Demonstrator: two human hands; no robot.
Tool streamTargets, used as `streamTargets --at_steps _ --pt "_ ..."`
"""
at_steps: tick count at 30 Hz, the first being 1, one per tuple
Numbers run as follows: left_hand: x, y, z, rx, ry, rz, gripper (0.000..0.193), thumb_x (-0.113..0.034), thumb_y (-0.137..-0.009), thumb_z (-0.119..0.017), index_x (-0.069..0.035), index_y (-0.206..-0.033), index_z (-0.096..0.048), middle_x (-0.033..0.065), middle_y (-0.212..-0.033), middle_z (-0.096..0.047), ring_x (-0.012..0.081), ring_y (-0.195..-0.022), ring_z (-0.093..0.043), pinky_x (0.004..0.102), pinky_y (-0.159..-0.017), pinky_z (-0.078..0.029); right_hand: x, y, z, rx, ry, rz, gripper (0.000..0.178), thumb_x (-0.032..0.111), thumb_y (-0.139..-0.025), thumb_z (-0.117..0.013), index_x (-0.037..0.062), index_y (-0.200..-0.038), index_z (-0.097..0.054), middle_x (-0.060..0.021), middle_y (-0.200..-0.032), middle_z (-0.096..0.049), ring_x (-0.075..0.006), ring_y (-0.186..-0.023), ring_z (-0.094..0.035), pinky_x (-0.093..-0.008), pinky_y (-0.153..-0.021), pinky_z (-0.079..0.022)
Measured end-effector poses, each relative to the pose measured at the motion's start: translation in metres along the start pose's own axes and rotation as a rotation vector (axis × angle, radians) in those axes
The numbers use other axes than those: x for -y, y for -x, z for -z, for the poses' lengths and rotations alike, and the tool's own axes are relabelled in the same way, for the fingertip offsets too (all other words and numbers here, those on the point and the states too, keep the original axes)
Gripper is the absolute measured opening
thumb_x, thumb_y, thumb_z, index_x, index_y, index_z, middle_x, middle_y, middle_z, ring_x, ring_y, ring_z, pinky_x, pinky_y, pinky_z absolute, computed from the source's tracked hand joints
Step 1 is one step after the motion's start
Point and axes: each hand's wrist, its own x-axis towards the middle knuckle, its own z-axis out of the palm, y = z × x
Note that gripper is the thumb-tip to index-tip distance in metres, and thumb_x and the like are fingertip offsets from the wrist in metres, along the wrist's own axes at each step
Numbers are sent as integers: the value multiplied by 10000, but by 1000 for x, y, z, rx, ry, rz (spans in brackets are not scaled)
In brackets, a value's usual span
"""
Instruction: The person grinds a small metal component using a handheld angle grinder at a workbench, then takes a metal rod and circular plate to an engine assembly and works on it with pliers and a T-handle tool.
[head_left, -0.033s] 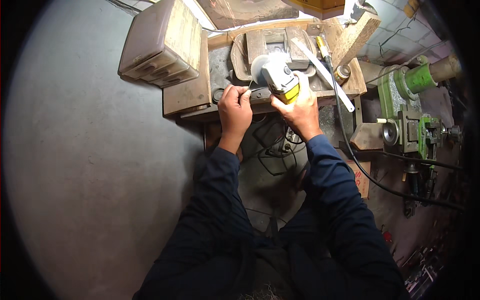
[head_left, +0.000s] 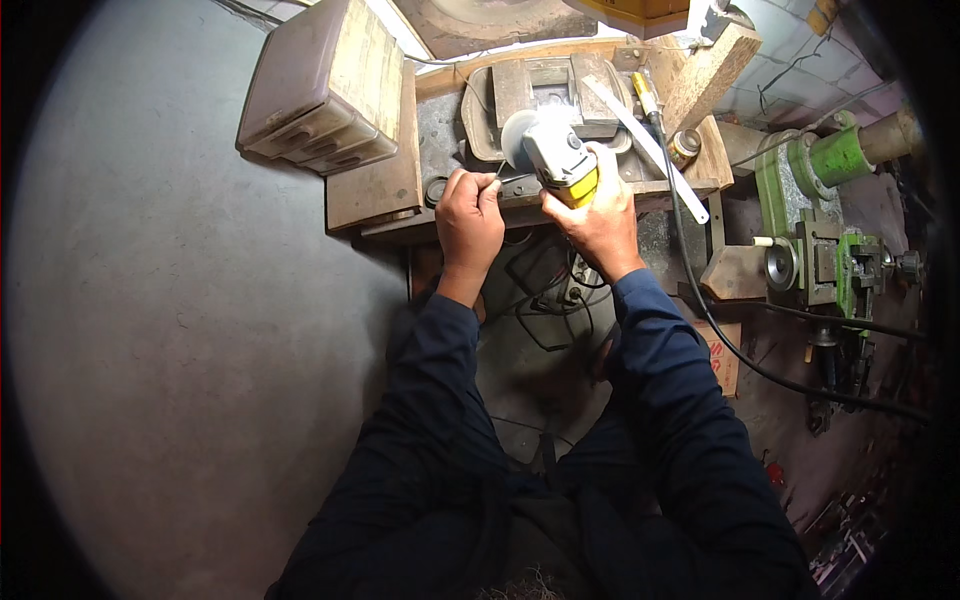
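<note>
Over the front edge of the workbench (head_left: 375,190), my right hand (head_left: 607,215) is wrapped round an angle grinder (head_left: 555,152) with a light grey head and yellow body. Its round disc (head_left: 517,138) points to the far left, away from my fingers. My left hand (head_left: 470,218) is closed in a pinch on a thin, short rod (head_left: 500,170), whose upper end reaches the lower edge of the disc. Most of the rod is hidden by my fingers. Whether the disc is spinning, I cannot tell.
A drawer cabinet (head_left: 320,90) stands on the bench's left. A long pale metal strip (head_left: 650,150) lies slanted beside a small round tin (head_left: 685,145). A black cable (head_left: 690,260) hangs down on the right, near a green machine (head_left: 850,260). Cables and a power strip (head_left: 580,280) lie below.
The faint sparks flying off beyond the disc, at the top of the earlier frame, no longer show. Both hands and the grinder stay in almost the same place.
</note>
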Motion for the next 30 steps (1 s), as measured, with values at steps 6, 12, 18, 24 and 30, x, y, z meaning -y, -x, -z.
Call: streamTargets --at_steps 6,12,18,24,30 --pt "-2 2 -1 -43 -21 28 28 8 -889 -652 15 -898 -626 126 -795 -643 281 -679 -644 387 -640 -543 1 -1 0 33 -38 -39 733 270 -688 -855 15 -1282 -510 -223 -1055 -698 -358 -988 -704 -412 -857 -551" --pt "1 -2 3 66 845 666 79 -42 -978 -606 33 -1003 -596 73 -772 -640 125 -591 -626 282 -629 -608 -4 -1 0 8 -50 -50 713 294 -668 -854 60 -1260 -532 -212 -1064 -684 -383 -993 -683 -444 -844 -552" --pt "2 -1 7 125 1107 831 69 -64 -979 -606 -3 -1008 -595 72 -790 -634 142 -650 -641 322 -662 -626 -4 -1 -1 -11 -49 -27 714 289 -664 -858 67 -1260 -533 -207 -1065 -684 -381 -1000 -680 -440 -852 -550" --pt "6 -3 14 238 1237 952 68 -76 -983 -591 -20 -1017 -609 56 -829 -630 133 -701 -633 306 -689 -617 -1 -1 -1 8 -58 -48 721 287 -665 -863 57 -1263 -531 -212 -1074 -682 -383 -1007 -678 -438 -857 -548" --pt "12 -4 17 323 1276 1022 107 -136 -985 -613 -30 -997 -613 43 -817 -635 116 -646 -599 256 -536 -512 -5 -2 1 8 -28 -21 727 262 -692 -859 30 -1285 -508 -217 -1051 -697 -343 -984 -705 -406 -859 -550"
